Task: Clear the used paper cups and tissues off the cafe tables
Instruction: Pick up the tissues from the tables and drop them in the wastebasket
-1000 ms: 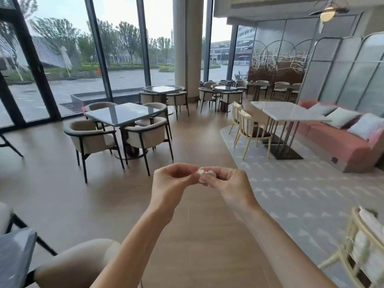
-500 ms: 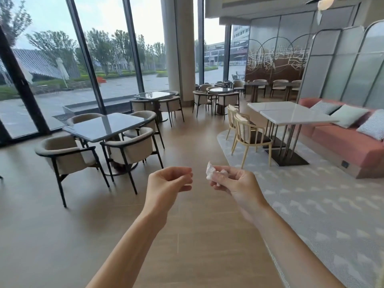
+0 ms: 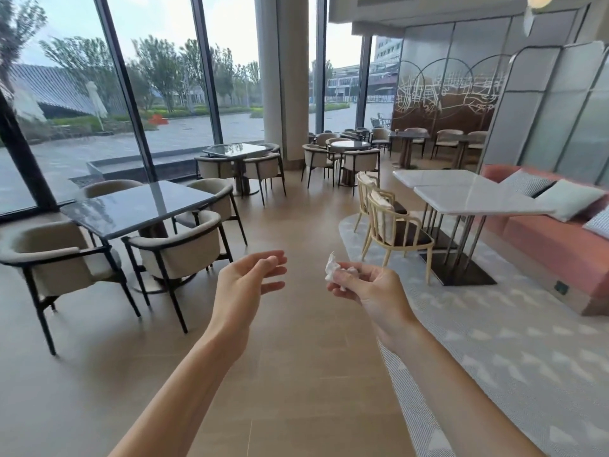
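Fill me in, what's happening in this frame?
A person stands in the aisle of a cafe, between tables. The right hand pinches a crumpled white tissue in its fingertips. The left hand is open and holds nothing. The nearby dark table and white table show no cups or tissues. A small cup-like object may sit on a far table, too small to tell.

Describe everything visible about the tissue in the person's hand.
The tissue is a small white wad of thin, soft-looking paper, crumpled, with a ragged peak pointing up. It is pinched in the fingers of the right hand, held in the air in front of the person, above the wooden floor. Only the upper part shows; the rest is hidden in the grip. The left hand, open, does not touch it.
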A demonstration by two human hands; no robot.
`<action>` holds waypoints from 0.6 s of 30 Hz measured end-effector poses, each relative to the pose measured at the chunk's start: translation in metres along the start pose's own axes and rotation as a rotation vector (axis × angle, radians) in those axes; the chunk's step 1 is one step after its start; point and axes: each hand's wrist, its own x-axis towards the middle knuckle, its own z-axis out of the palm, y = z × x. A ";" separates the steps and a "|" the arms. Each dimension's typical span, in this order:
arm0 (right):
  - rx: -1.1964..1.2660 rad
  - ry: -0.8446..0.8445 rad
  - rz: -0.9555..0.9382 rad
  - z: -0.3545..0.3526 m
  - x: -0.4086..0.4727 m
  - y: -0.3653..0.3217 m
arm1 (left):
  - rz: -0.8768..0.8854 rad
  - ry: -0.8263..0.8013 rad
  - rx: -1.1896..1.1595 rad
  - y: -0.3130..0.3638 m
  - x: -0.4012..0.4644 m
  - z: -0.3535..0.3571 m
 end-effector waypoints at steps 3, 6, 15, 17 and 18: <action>-0.010 0.010 -0.006 -0.001 0.071 0.012 | 0.023 -0.020 -0.025 -0.018 0.069 0.013; -0.048 0.026 -0.037 0.001 0.149 0.021 | 0.019 -0.024 -0.061 -0.036 0.148 0.024; -0.101 0.168 -0.067 -0.004 0.356 0.021 | -0.029 -0.055 -0.060 -0.059 0.367 0.064; -0.090 0.181 -0.062 -0.009 0.394 0.025 | -0.033 -0.066 -0.059 -0.068 0.404 0.075; -0.086 0.186 -0.060 -0.012 0.413 0.027 | -0.039 -0.070 -0.055 -0.074 0.422 0.080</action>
